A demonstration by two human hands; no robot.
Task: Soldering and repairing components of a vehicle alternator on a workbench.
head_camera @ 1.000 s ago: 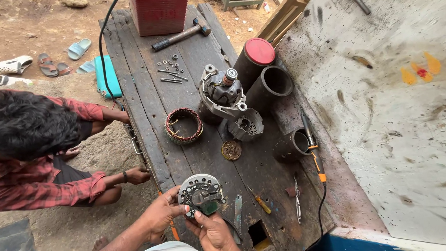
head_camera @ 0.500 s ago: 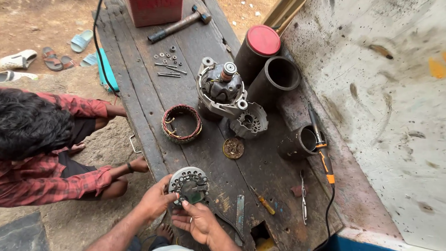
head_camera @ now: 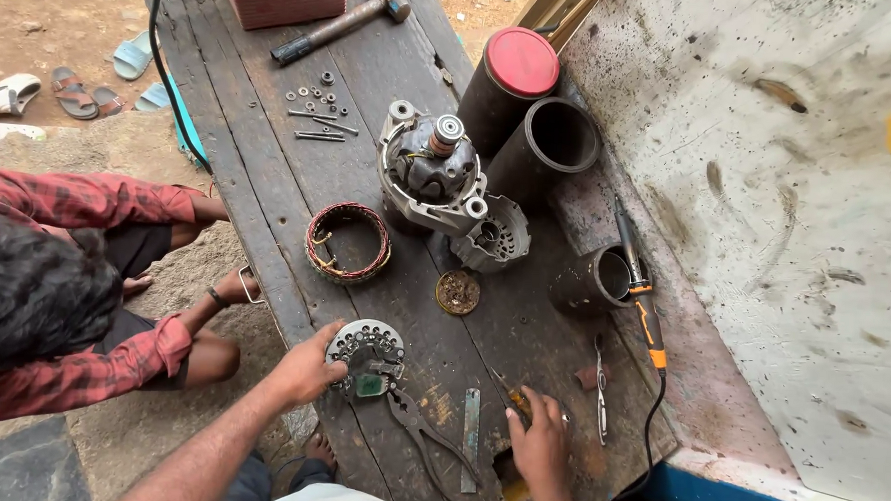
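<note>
My left hand (head_camera: 308,367) grips the left rim of a round grey rectifier plate (head_camera: 366,349) that rests on the dark wooden bench (head_camera: 268,193). Black pliers (head_camera: 420,432) lie just below the plate, touching its lower edge. My right hand (head_camera: 539,447) is further right, near the bench's front edge. Its fingers are curled over the yellow handle of a small screwdriver (head_camera: 511,396), whose tip points up and left. A flat metal strip (head_camera: 470,438) lies between my two hands.
Behind lie an alternator housing (head_camera: 431,172), a copper stator ring (head_camera: 349,241), an end cover (head_camera: 493,238), a brass disc (head_camera: 458,292), black tubes (head_camera: 561,137), a soldering iron (head_camera: 642,294), loose bolts (head_camera: 317,107) and a hammer (head_camera: 343,21). A person in a red checked shirt (head_camera: 70,364) crouches at the left.
My right hand has left the plate and moved right onto the screwdriver. The pliers now lie on the bench. My left hand still holds the plate. The view has moved closer.
</note>
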